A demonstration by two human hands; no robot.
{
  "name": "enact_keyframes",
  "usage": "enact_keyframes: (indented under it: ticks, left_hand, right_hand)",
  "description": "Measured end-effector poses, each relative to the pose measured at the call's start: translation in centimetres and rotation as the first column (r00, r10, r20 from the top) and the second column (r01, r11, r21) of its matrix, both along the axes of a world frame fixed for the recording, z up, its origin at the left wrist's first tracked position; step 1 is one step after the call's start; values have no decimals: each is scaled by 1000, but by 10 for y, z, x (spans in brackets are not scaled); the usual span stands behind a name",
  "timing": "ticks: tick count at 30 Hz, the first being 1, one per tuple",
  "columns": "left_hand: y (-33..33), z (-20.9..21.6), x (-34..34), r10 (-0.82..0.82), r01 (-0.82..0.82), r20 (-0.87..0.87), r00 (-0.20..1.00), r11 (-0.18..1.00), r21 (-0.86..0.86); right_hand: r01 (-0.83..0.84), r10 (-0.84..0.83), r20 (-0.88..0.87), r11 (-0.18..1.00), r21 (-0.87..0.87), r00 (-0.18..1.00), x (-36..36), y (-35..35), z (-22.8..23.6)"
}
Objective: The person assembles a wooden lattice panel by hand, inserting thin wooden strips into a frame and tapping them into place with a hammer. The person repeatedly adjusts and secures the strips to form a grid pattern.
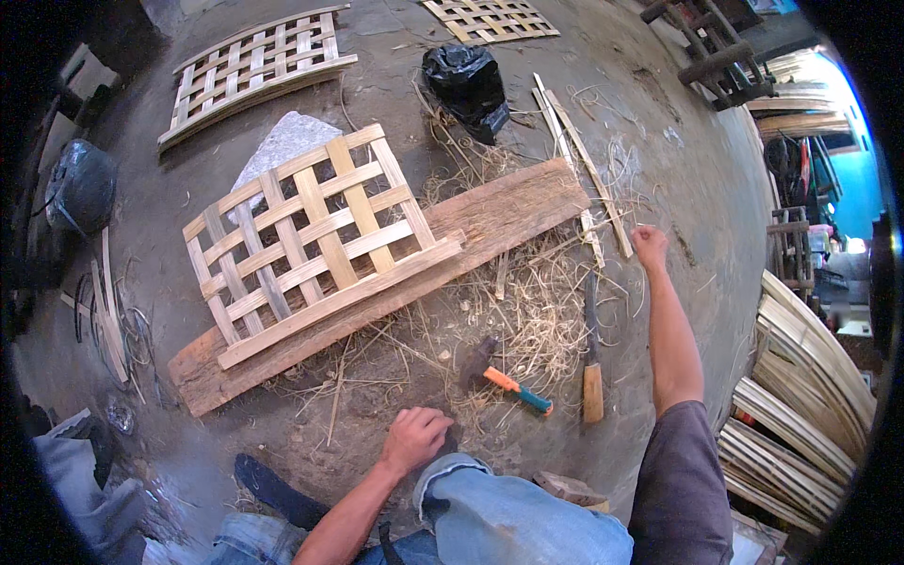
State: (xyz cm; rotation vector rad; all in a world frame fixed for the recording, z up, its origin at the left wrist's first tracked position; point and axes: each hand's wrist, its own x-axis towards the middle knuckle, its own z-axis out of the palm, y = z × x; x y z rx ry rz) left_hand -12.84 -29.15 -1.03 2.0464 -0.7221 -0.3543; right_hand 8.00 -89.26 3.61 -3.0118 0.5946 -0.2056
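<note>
Nearest, the person's denim-clad knee (523, 513) rises at the lower edge. Just beyond it, the left hand (414, 441) hangs with its fingers loosely curled; whether anything lies inside them I cannot tell. Near it on the floor (716, 273) is a hammer (518, 390) with an orange and teal handle, and to its right a long-bladed knife (591, 381) with a wooden handle. Curly pale shavings (541, 325) spread around both.

Next comes a rough brown plank (499, 212), lying aslant. On it rests the near side of a woven lattice panel (315, 226): flat, pale strips passing over and under one another, with open, roughly square gaps. Some strips are yellower, a few greyish; a thicker straight bar runs along the near edge, and the far edge bows gently. A pale grey slab (292, 141) shows behind it.

The right hand (650, 247) is reached out, fingers drawn together, beside thin wooden strips (591, 174); I cannot tell whether they pinch something. Farther off are a black plastic bag (466, 89) and two more lattice panels (254, 71).
</note>
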Motion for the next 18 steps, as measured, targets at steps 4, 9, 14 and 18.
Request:
enact_keyframes:
  ticks: [4, 9, 14, 18]
  left_hand:
    - [15, -4, 3, 0, -1, 22, 1000, 999, 36]
    - [11, -2, 3, -22, 22, 17, 1000, 999, 43]
    - [11, -2, 4, -17, 16, 23, 1000, 999, 40]
    - [8, 0, 5, 3, -4, 32, 999, 999, 40]
  right_hand:
    - [-13, 4, 28, 941, 337, 1000, -7, 65, -42]
    - [71, -48, -78, 939, 336, 996, -11, 82, -40]
    - [30, 10, -104, 927, 375, 995, -10, 90, -27]
    - [57, 38, -194, 884, 465, 980, -13, 68, -34]
